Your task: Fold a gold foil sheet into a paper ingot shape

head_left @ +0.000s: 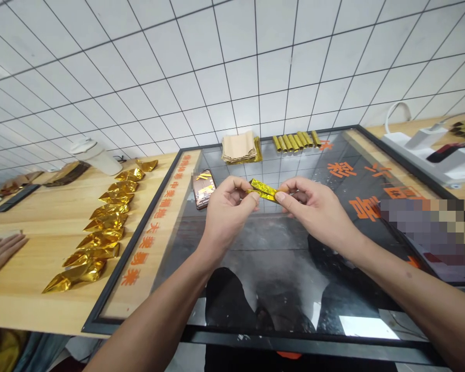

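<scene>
Over the glass tabletop (251, 243), my left hand (230, 206) and my right hand (313, 209) grip a narrow piece of gold foil paper (264, 190) from either end. The paper is partly folded or rolled, with a gap along its length. Thumbs and fingertips of both hands pinch it, and the other fingers are curled. Beyond the hands lies a stack of brown paper sheets (238, 145) with gold edges showing underneath. To its right, several rolled gold tubes (296, 141) lie side by side. A phone (204, 189) rests left of my left hand.
Folded gold foil shapes (104, 222) form a row on the wooden table (34, 305) at left. Another person's hand (3, 252) rests at the far left. A white cup (96, 155) stands near the tiled wall. A power strip (422, 155) with plugs lies at right.
</scene>
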A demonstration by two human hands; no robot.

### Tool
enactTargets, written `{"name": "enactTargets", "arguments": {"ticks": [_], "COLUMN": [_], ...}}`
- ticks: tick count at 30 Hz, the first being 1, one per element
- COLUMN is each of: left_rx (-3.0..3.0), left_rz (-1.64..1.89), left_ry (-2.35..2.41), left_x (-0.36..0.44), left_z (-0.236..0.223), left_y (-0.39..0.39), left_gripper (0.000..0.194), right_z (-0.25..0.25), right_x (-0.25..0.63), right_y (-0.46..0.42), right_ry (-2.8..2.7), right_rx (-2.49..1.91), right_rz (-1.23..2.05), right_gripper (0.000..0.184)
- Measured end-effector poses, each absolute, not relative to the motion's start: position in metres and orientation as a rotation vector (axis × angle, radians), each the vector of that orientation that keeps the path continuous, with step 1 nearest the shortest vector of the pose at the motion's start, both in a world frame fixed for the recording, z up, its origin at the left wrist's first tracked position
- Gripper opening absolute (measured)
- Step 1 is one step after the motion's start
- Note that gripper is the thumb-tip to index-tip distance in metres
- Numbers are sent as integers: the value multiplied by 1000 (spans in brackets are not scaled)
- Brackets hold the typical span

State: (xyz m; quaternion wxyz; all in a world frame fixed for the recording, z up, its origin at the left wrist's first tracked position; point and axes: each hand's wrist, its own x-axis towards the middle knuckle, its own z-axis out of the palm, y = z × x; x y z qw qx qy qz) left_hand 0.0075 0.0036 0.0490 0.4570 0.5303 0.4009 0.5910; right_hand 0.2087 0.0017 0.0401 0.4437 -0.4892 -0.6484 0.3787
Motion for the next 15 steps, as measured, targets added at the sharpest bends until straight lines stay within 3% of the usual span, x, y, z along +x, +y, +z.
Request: {"name": "enactTargets", "arguments": {"ticks": [15], "left_rx": [1441], "left_rz": [1504], "left_ry": [900], "left_x": [6], "left_z": [44], "left_y": [2], "left_gripper": [15], "right_z": [42], "right_x": [208], "right_y": [1], "right_ry": [-1604], "right_rx": [-1204], "right_rz": [934], "right_gripper": [29]}}
